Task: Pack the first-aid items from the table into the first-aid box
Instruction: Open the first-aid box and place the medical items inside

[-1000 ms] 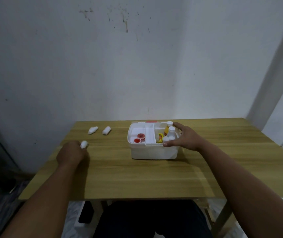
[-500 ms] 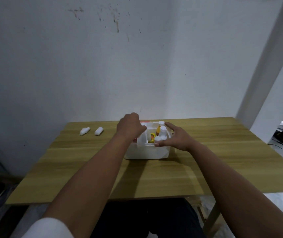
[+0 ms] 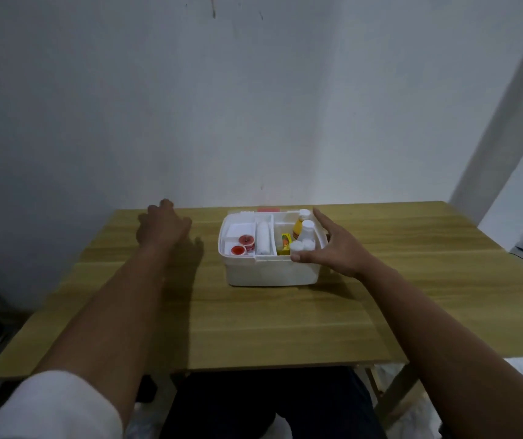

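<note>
Right hand [image 3: 330, 248] spread open, steadying the white first-aid box [image 3: 269, 248] mid-frame on the table [image 3: 254, 327], left hand [image 3: 162, 228] reaching upper left w/ grip unclear, so box may slide.

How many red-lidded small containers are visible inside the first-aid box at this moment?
2. Both sit in the left compartment of the first-aid box: one red-lidded container further back, the other nearer the front wall, touching it. Others may be hidden underneath.
</note>
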### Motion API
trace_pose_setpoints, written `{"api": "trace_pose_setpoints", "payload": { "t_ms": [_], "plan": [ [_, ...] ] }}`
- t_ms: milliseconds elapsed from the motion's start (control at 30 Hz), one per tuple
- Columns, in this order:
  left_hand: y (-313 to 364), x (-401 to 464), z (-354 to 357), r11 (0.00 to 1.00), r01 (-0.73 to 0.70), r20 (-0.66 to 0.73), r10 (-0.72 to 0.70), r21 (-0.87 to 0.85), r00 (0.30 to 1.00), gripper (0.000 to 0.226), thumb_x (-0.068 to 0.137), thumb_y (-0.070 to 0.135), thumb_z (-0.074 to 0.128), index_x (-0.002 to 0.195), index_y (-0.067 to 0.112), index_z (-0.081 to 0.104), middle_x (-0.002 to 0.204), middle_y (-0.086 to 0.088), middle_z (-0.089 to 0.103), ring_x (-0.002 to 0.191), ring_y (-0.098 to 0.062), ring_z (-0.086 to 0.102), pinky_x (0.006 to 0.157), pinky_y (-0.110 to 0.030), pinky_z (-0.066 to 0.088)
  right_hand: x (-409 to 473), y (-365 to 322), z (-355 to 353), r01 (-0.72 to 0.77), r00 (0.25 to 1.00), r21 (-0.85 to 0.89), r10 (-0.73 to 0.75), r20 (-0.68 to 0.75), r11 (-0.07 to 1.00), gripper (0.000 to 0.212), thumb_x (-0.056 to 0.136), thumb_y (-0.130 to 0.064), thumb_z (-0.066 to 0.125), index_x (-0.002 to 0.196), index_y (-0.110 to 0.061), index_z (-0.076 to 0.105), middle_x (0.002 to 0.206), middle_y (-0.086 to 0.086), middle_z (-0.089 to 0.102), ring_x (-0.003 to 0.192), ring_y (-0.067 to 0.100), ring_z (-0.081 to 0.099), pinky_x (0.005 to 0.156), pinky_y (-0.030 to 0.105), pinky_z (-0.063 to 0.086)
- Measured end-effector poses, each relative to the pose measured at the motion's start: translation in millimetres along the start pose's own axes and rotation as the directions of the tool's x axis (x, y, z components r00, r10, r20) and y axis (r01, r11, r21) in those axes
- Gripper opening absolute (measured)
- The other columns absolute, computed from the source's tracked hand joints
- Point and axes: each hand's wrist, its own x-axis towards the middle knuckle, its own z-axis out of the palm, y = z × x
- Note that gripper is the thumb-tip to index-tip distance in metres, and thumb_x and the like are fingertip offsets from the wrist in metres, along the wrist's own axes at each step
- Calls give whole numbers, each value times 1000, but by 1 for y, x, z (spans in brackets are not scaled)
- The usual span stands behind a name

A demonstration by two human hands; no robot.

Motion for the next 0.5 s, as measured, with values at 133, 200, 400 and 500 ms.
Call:
{"api": "trace_pose_setpoints", "payload": {
  "t_ms": [133,200,400,500],
  "plan": [
    [-49,23,10,994,107,162,-104,-5,981,99,77,83,55,151,18,41,154,-17,40,137,-43,43,107,-56,39,1,6,-1,11,1000,4,-11,12,1000,136,53,-65,93,164,-35,20,154,-16,48,128,6,52,107,34,48],
    [-58,26,13,999,36,166,-40,23,985,104,72,89,44,151,21,47,155,-9,46,137,-36,48,107,-53,41,1,5,-2,20,1000,4,-20,17,1000,134,55,-61,92,164,-32,20,146,-21,47,121,3,51,98,26,45],
    [-43,23,29,991,-131,43,132,-26,990,54,94,63,56,118,18,74,119,-9,73,103,-31,66,79,-38,48,1,4,-1,19,1000,-3,-19,14,1000,132,56,-58,90,165,-30,20,141,-19,48,107,-6,55,85,13,44],
    [-35,18,31,990,-138,27,138,-5,990,44,94,56,61,111,19,77,111,-11,73,98,-32,66,74,-36,45,1,6,-3,10,1000,1,-10,12,1000,126,62,-48,93,164,-29,22,134,-25,46,95,-23,50,75,3,41]
  ]
}}
